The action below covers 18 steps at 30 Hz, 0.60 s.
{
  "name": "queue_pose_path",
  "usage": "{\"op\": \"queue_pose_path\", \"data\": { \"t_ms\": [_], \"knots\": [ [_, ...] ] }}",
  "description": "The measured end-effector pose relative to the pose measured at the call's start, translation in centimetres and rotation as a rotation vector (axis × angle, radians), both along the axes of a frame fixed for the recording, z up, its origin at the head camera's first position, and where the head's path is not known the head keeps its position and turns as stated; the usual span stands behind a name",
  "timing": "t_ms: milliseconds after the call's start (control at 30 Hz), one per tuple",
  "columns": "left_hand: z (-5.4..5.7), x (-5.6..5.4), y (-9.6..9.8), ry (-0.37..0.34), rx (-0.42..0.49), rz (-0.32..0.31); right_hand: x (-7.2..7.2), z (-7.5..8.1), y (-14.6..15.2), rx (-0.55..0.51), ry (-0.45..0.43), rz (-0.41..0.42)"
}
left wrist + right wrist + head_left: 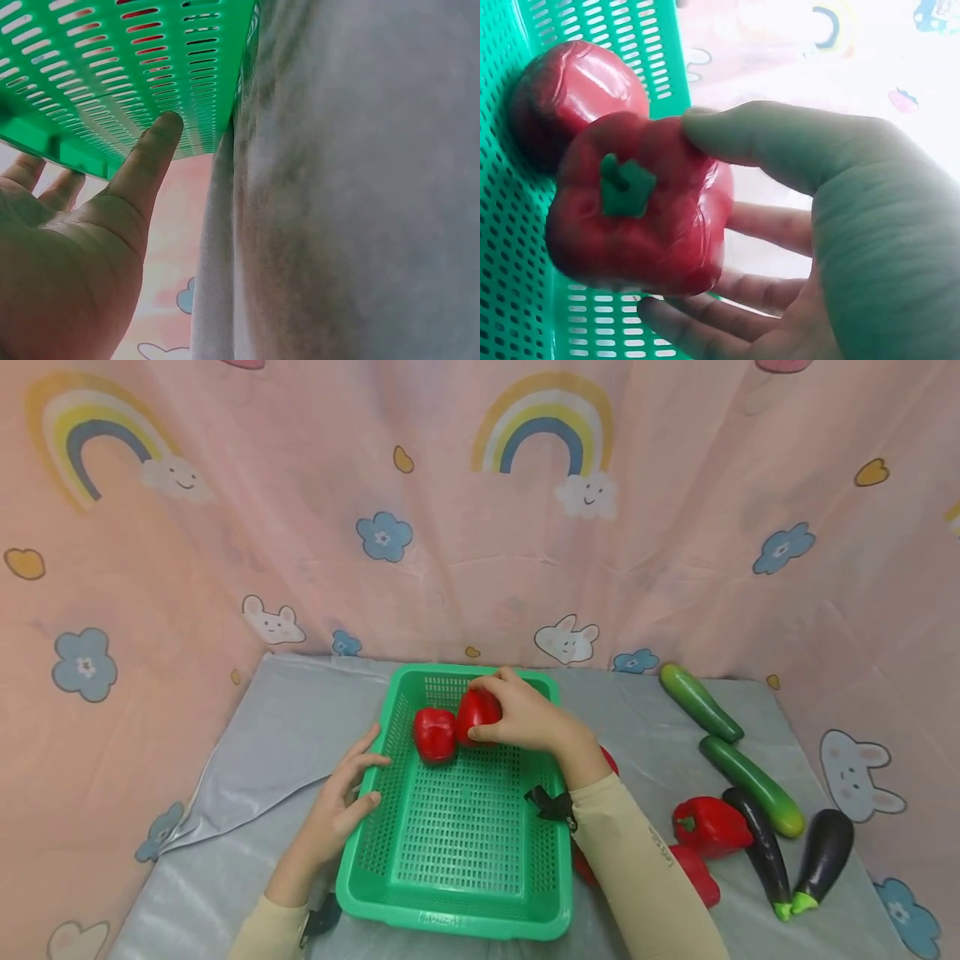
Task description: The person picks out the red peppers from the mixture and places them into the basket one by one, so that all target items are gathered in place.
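Note:
A green plastic basket with slotted walls stands on the grey cloth. My right hand grips a red bell pepper between thumb and fingers inside its far part. In the right wrist view, the green stem of that held pepper faces the camera. Right beside it, a second red bell pepper sits in the basket. My left hand is at the basket's left side, fingers extended near the rim. The left wrist view shows its thumb straight against the slotted outer wall.
Right of the basket lie a red bell pepper and another red pepper, two eggplants, and two long green vegetables like zucchini. More red shows partly behind my right forearm. A pink patterned curtain hangs behind the grey cloth.

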<state>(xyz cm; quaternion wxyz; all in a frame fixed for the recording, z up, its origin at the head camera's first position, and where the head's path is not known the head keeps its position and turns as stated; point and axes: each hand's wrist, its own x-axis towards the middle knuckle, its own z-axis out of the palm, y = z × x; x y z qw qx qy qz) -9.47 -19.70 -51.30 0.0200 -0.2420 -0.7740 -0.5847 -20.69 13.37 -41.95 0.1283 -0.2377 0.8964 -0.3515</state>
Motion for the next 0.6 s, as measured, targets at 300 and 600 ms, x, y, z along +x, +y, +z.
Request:
{"op": "queue_pose_path", "data": {
  "t_ms": [300,600],
  "knots": [
    [0.0,-0.2,0.1,0.002,0.009,-0.005,0.0,-0.9,0.0,0.069,-0.026,0.005],
    [0.0,-0.1,0.1,-0.001,0.003,0.004,-0.2,-1.9,-0.4,0.099,-0.033,0.01]
  ]
}}
